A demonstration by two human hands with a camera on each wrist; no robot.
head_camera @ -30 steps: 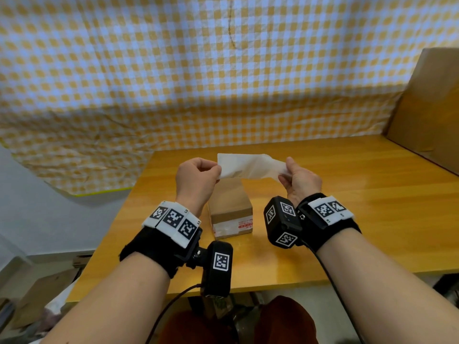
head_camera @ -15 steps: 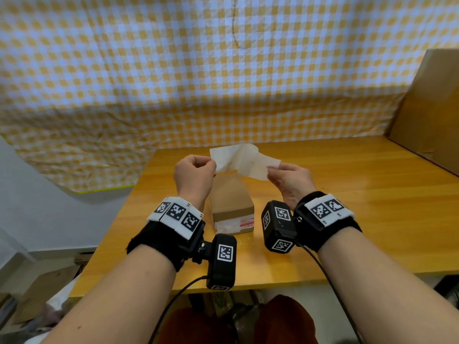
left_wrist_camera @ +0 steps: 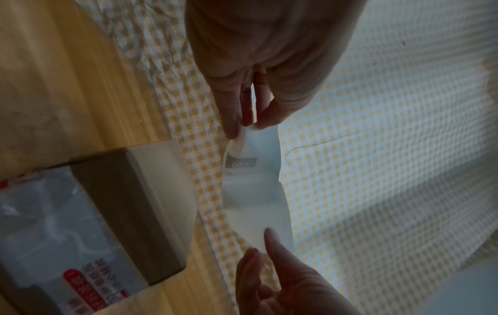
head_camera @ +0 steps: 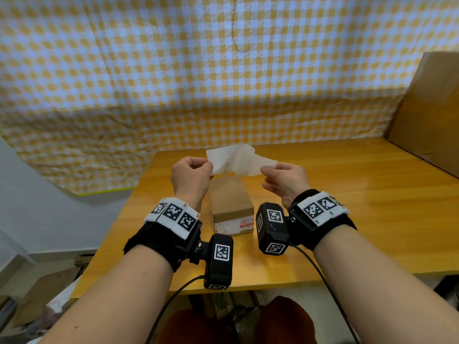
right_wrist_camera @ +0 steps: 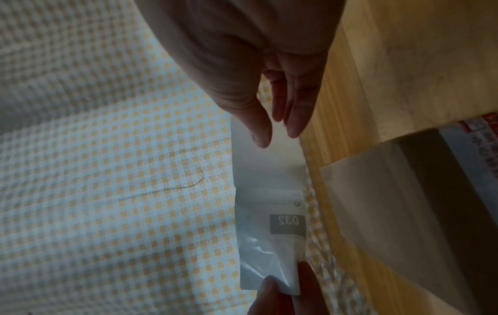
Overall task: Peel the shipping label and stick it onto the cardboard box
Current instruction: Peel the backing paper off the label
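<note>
Both hands' fingers pinching a white shipping label (head_camera: 238, 161) printed "032", above cardboard box (head_camera: 229, 197) with red-printed sticker

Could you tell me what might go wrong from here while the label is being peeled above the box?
The shipping label, pinched at either end by the left hand and right hand, is curling mid-air; it might fold and stick to itself. It could also land crooked on the cardboard box, whose front already carries a sticker.

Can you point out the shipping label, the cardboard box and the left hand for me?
shipping label (head_camera: 236, 161), head view, middle of the sheet.
cardboard box (head_camera: 229, 194), head view, bare top face.
left hand (head_camera: 190, 178), head view, back of the hand.
</note>
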